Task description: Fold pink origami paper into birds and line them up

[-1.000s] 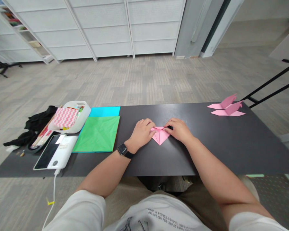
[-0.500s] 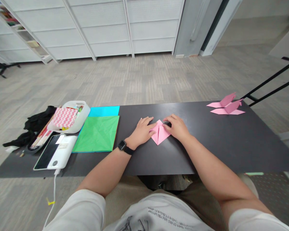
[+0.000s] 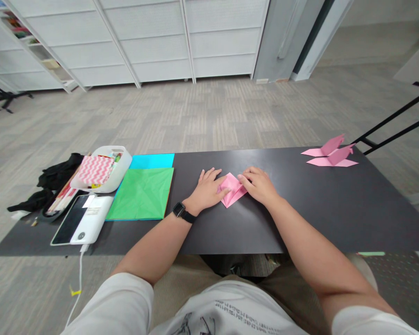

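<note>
A folded pink origami paper (image 3: 232, 186) lies on the dark tabletop in front of me, diamond-shaped with one corner toward me. My left hand (image 3: 208, 188) rests flat at its left side, fingers spread on the table and thumb pressing on the paper's surface. At the right edge of the paper my right hand (image 3: 257, 184) is closed, with thumb and curled fingers on a lifted flap. Part of the left and right corners is hidden under the hands. Two finished pink paper birds (image 3: 331, 157) sit side by side at the table's far right.
Left of my hands lies a green paper sheet (image 3: 143, 193) over a cyan sheet (image 3: 153, 161). Beyond it are a white basket (image 3: 125, 163) holding a pink zigzag-patterned item, a black cloth (image 3: 59, 172), and a white device (image 3: 94, 218) with a cable hanging off the table's front edge.
The paper has gone from a triangle-like shape to a diamond, its upper corner now pointing away from me. Its right flap has been folded inward. The left fingers have spread wider.
</note>
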Available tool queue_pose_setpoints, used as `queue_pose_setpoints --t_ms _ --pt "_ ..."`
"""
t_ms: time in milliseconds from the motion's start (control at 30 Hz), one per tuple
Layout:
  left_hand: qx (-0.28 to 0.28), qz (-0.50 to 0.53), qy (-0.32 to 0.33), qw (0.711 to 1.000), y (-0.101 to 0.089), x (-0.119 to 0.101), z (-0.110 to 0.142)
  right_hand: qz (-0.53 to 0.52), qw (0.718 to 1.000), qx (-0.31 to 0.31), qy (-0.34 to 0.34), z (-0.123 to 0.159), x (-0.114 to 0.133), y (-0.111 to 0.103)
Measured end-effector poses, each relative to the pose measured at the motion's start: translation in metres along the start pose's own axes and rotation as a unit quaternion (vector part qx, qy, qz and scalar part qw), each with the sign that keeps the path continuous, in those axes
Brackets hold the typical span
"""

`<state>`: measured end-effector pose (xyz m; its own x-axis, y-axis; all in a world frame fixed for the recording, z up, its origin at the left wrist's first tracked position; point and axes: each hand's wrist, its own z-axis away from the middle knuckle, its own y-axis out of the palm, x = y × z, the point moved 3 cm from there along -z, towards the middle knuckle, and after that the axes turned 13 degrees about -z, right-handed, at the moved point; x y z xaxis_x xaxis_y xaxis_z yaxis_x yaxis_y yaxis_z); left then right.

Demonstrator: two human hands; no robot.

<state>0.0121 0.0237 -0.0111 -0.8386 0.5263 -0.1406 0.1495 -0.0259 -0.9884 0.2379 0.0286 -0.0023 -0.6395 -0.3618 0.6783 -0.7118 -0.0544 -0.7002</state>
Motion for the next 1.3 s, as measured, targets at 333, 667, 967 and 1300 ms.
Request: queue_pose_setpoints --t_ms 333,667,967,1300 --pt "0.002 0.012 -0.017 1.000 -0.004 -0.014 0.001 0.048 0.998 0.036 -0.007 0.007 0.000 0.005" --pt "-0.068 0.000 0.014 0.998 -0.016 -0.008 0.005 0.078 0.997 0.021 -0.008 0.005 -0.011 0.005" --pt "-0.044 0.007 0.029 0.999 -0.011 0.001 0.000 0.085 0.996 0.025 -0.009 0.002 -0.013 0.004" --pt "-0.015 -0.005 0.133 0.991 -0.002 -0.003 -0.006 0.093 0.991 0.076 -0.062 0.003 0.001 0.011"
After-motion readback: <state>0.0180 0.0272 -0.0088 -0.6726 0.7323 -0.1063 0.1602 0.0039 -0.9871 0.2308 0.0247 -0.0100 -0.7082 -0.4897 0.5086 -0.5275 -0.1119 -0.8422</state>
